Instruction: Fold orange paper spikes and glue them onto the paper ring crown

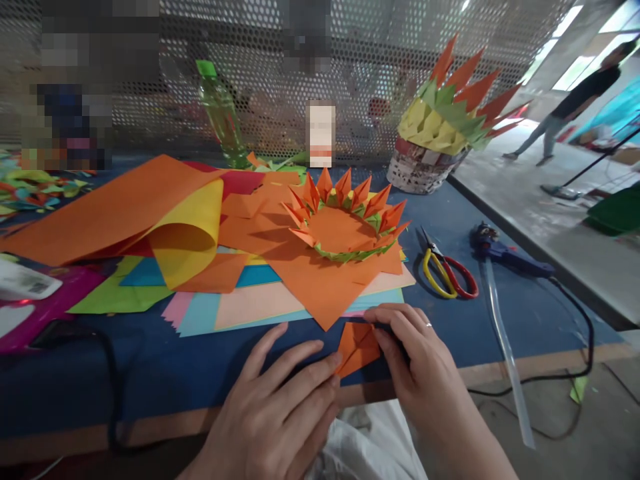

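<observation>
Low in the frame's centre, the left hand (280, 407) presses and the right hand (415, 360) pinches a folded orange paper piece (357, 347) on the desk (150, 373): light, easily creased, best held at its edges.

We saw a small orange paper piece (356, 347), folded w/ sharp creases into a pointed shape. It lay flat on the blue table near the front edge, just below the stack of coloured sheets, approx. in the middle.
</observation>
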`<state>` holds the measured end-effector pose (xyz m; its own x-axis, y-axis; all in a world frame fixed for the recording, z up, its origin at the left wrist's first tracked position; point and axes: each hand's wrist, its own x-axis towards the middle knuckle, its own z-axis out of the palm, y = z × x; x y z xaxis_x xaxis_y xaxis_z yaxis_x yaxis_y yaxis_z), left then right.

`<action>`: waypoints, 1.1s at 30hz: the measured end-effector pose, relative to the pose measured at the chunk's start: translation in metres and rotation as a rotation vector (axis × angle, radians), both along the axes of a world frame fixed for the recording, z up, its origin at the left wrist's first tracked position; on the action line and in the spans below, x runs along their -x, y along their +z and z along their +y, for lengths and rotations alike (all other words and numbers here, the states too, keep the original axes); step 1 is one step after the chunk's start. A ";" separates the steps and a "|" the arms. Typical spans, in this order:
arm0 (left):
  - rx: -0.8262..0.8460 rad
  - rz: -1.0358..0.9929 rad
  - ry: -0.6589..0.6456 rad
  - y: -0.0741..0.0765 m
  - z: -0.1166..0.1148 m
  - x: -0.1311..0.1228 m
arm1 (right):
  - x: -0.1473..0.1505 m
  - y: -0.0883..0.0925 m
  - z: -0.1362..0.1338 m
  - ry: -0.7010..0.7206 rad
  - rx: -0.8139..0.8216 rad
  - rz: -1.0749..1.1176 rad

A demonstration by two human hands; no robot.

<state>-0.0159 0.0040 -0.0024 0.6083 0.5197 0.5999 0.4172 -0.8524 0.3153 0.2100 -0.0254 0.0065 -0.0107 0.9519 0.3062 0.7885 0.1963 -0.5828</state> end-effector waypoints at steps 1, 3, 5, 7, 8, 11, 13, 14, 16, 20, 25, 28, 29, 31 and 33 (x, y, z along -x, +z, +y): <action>0.008 0.007 -0.003 0.002 0.000 0.000 | -0.001 0.002 0.000 0.011 0.023 0.011; -0.004 0.019 -0.001 0.007 0.000 -0.001 | 0.000 0.005 0.002 0.026 0.071 0.018; -0.035 0.035 0.005 0.010 0.001 -0.002 | 0.001 0.008 0.003 0.027 0.088 -0.009; -0.063 0.040 0.009 0.011 0.000 -0.003 | 0.004 0.010 0.004 0.025 0.082 -0.049; -0.070 0.037 0.010 0.012 0.000 -0.003 | 0.004 0.010 0.005 0.026 0.076 -0.066; -0.076 0.011 0.022 0.012 -0.002 -0.004 | 0.005 0.010 0.007 0.024 0.063 -0.087; -0.076 0.002 0.025 0.011 -0.003 -0.004 | 0.005 0.009 0.008 0.020 0.068 -0.091; -0.075 0.004 0.023 0.011 -0.003 -0.004 | 0.004 0.008 0.009 0.019 0.071 -0.093; -0.068 0.013 0.015 0.012 -0.004 -0.004 | 0.003 0.008 0.009 0.018 0.074 -0.091; 0.005 -0.044 0.013 0.013 -0.008 -0.002 | 0.005 0.012 0.005 0.031 0.063 -0.058; 0.240 -0.194 0.092 0.024 -0.010 0.003 | 0.016 0.023 -0.003 0.206 0.064 0.014; 0.491 -0.218 0.091 0.032 -0.009 0.003 | 0.023 0.027 -0.008 0.324 0.060 0.065; 0.561 -0.221 0.075 0.034 -0.008 0.002 | 0.024 0.027 -0.009 0.346 0.065 0.088; 0.645 -0.246 0.062 0.035 -0.006 0.000 | 0.025 0.026 -0.012 0.333 0.101 0.160; 0.674 -0.305 0.089 0.034 -0.004 -0.002 | 0.026 0.024 -0.015 0.265 0.151 0.289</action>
